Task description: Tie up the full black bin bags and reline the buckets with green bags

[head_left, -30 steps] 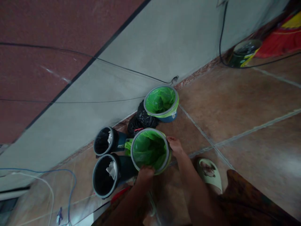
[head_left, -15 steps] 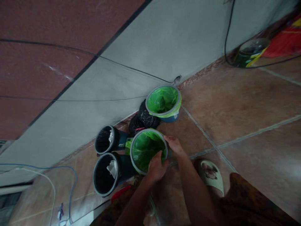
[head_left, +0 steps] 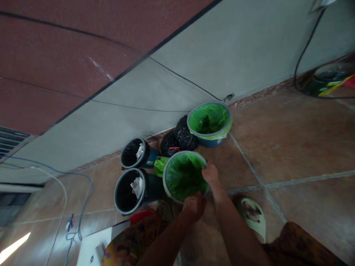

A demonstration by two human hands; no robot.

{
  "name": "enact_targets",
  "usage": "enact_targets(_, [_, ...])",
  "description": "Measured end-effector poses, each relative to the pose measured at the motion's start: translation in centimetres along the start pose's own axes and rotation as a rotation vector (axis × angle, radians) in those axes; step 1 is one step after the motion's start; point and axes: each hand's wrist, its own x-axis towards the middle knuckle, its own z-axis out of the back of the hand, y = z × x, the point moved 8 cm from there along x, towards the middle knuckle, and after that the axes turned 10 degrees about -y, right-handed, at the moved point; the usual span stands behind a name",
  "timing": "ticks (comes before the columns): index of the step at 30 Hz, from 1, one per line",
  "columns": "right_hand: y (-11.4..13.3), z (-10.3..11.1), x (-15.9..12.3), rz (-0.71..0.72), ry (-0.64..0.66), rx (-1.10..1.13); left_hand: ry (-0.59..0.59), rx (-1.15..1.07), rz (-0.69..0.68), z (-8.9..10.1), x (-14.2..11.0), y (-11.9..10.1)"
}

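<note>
A trash can [head_left: 185,152] with a grey rim is lined with a green plastic bag [head_left: 184,177] and stands in front of me. My left hand [head_left: 193,205] is closed on the near edge of its rim. On the right edge, my right hand [head_left: 211,174] is closed around the rim too. The fingertips of both hands are partly hidden, so how much of the liner they pinch is unclear. Green plastic [head_left: 160,166] bunches outside the can on its left. Behind it stands a second green-lined can [head_left: 211,142], blue below its rim.
Black tied garbage bags [head_left: 184,135] lean by the wall. To the left, two dark-lined cans [head_left: 152,155] [head_left: 152,186] lie tilted, with white paper [head_left: 137,187] inside. A blue hose [head_left: 90,188] crosses the floor at left. One slipper [head_left: 253,214] shows near my right arm.
My left hand has come from inside the liner to the near rim and closed there. My right hand has closed further on the right rim. The head view has turned slightly.
</note>
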Motion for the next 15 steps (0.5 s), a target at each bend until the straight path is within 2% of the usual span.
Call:
enact_targets(3, [-0.4, 0.5, -0.3, 0.023, -0.029, -0.132, -0.023, -0.013, -0.012, 0.0, -1.3, 2.2])
enact_targets(7, [0.0, 1.4, -1.1, 0.082, -0.011, -0.214, -0.014, -0.056, -0.024, 1.6, -1.9, 5.1])
enact_targets(9, [1.7, 2.7, -2.1, 0.203, -0.153, -0.286, 0.02, -0.125, -0.029, 3.1, -1.1, 6.0])
enact_targets(11, [4.2, 3.3, -3.6, 0.383, -0.302, -0.32, 0.021, -0.213, -0.032, 5.2, 0.8, 6.3])
enact_targets(13, [6.4, 1.5, -4.7, 0.548, -0.266, -0.311, -0.002, -0.227, 0.013, 6.9, 3.2, 6.8])
enact_targets(15, [7.2, -2.3, -4.7, 0.61, -0.053, -0.384, -0.038, -0.143, 0.099, 7.7, 5.6, 7.8])
